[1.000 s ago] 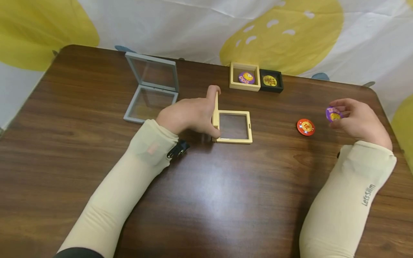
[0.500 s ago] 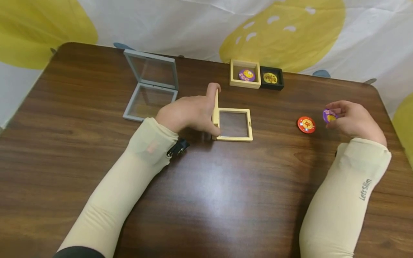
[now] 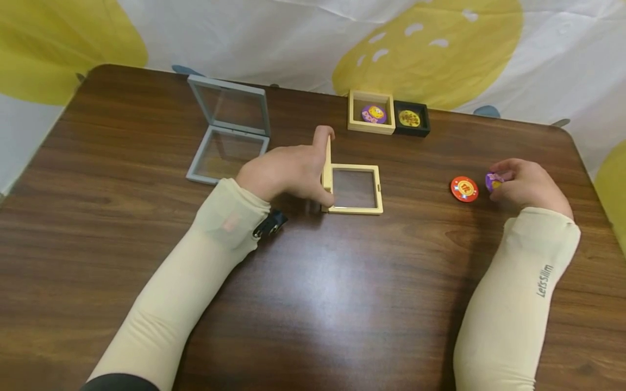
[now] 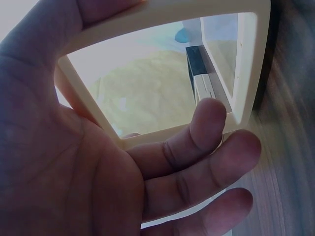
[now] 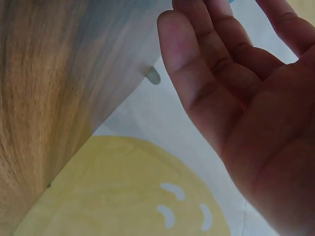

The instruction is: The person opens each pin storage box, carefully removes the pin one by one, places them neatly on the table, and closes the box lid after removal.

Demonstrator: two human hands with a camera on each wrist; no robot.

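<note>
My left hand [image 3: 286, 171] grips the raised half of a cream hinged display frame [image 3: 379, 190], thumb at the near edge and a finger at the far one. Its other half lies flat on the table, with a clear window. In the left wrist view the cream rim [image 4: 253, 59] runs between thumb and fingers. At the right, my right hand [image 3: 538, 187] pinches a purple disc [image 3: 492, 181] with a yellow figure, tilted, low over or on the table. Just left of it lies a red disc [image 3: 464, 189] with a gold centre. The right wrist view does not show the purple disc.
A grey hinged frame [image 3: 195, 171] stands open at the left. At the back edge, a cream box [image 3: 359, 129] holding another purple disc sits against a black box [image 3: 426, 124] with a yellow disc. A patterned curtain [image 3: 274, 43] hangs behind the brown table [image 3: 342, 304].
My right hand has moved left and slightly down with the purple disc, closer to the red disc. The left hand keeps its grip on the cream frame; the view has shifted slightly.
</note>
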